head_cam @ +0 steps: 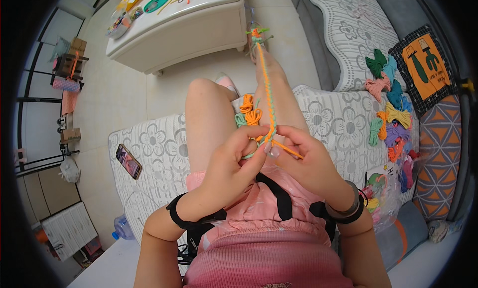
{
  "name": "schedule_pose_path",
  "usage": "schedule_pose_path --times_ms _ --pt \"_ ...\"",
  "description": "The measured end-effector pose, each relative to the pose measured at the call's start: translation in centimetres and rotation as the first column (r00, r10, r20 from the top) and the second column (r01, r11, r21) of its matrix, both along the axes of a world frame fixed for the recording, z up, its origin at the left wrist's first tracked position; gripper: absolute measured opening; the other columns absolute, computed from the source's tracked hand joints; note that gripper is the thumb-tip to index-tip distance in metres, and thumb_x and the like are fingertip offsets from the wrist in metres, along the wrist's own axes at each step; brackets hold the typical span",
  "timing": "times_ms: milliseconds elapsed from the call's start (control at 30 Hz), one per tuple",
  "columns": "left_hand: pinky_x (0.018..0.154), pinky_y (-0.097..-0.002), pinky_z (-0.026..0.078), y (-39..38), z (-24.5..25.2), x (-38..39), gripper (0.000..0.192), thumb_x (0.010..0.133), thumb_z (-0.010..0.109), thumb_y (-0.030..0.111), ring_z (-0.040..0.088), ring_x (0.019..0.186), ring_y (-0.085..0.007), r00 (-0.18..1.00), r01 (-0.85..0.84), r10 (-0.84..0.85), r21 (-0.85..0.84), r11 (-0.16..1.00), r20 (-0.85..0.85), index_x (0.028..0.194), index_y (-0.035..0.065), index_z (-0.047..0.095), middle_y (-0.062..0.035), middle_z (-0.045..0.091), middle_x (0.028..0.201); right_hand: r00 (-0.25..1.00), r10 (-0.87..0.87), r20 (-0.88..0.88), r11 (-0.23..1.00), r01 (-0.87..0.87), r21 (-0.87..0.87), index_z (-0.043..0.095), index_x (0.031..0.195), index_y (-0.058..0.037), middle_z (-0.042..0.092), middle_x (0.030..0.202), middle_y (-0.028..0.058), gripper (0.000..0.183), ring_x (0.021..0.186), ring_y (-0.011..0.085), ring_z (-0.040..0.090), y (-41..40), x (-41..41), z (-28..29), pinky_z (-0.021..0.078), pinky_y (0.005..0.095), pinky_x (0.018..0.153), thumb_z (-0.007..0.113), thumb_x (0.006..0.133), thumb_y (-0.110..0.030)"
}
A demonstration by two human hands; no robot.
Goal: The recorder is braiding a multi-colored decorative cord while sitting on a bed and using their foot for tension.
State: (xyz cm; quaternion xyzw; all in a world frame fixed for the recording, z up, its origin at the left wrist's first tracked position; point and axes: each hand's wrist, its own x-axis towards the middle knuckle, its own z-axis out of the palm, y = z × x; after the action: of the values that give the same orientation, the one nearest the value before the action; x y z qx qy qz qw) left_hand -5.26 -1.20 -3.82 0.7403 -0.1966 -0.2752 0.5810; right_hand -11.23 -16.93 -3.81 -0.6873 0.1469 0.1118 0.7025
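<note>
An orange and mint-green braided cord (pixel 268 87) runs from my foot up along my lower leg to my hands. Its far end is fastened near the foot, where a knotted orange and green bunch (pixel 256 34) sits. My left hand (pixel 239 149) pinches the near end of the braid, with a green strand passing through its fingers. On the other side my right hand (pixel 302 149) grips the same end, and an orange strand (pixel 289 149) crosses its fingers. Bundled orange cord (pixel 254 117) and a mint-green bundle (pixel 241 119) lie between my legs.
A patterned sofa cover (pixel 157 153) lies under me, with a phone (pixel 129 161) at left. Several cord bundles (pixel 396 116) and a plastic bag of coloured things (pixel 381 198) rest at right, beside cushions (pixel 435 157). Ahead stands a white table (pixel 179 37) carrying craft supplies.
</note>
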Motion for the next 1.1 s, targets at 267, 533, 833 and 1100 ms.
schedule_pose_path --times_ms 267,533,833,1100 --pt "0.047 -0.0177 0.024 0.2 0.1 0.1 0.022 0.082 0.053 0.001 0.026 0.052 -0.0021 0.981 -0.081 0.064 -0.087 0.993 -0.182 0.104 0.0001 0.049 0.007 0.027 0.056 0.928 0.09 0.36 0.959 0.017 -0.284 0.057 0.097 -0.0002 0.051 0.086 0.0058 0.018 0.074 0.0145 0.053 -1.3 0.4 -1.3 0.0423 0.0235 0.066 0.054 0.079 -0.003" --pt "0.047 -0.0156 0.026 0.1 0.6 0.4 0.019 0.085 0.052 0.004 0.03 0.052 0.0 0.951 -0.102 0.062 -0.116 0.988 -0.304 0.103 -0.0011 0.049 0.0076 0.034 0.055 0.917 0.092 0.389 0.923 0.068 -0.379 0.058 0.095 0.0004 0.054 0.086 0.0108 0.017 0.076 0.0197 0.055 -0.9 -0.3 0.3 0.0444 0.0256 0.065 0.055 0.079 -0.005" --pt "0.045 -0.016 0.027 0.3 0.4 0.6 0.022 0.088 0.05 0.009 0.034 0.049 0.0005 0.861 -0.199 0.067 -0.214 0.956 -0.504 0.107 -0.0016 0.051 0.0086 0.038 0.055 0.998 0.042 -0.038 0.918 -0.024 0.396 0.055 0.1 0.0025 0.054 0.08 0.0015 0.019 0.073 0.0059 0.052 -0.3 1.4 -0.5 0.043 0.0185 0.064 0.054 0.083 -0.007" --pt "0.048 -0.0161 0.034 0.7 -0.4 1.0 0.02 0.088 0.051 0.009 0.041 0.054 -0.0007 0.915 -0.069 0.017 -0.114 0.991 -0.402 0.104 -0.0023 0.051 0.0069 0.046 0.061 0.951 -0.009 0.31 0.994 0.043 -0.102 0.054 0.098 0.0019 0.053 0.077 0.0006 0.017 0.072 0.0055 0.049 0.0 -0.4 0.2 0.0414 0.0186 0.064 0.053 0.084 -0.007"
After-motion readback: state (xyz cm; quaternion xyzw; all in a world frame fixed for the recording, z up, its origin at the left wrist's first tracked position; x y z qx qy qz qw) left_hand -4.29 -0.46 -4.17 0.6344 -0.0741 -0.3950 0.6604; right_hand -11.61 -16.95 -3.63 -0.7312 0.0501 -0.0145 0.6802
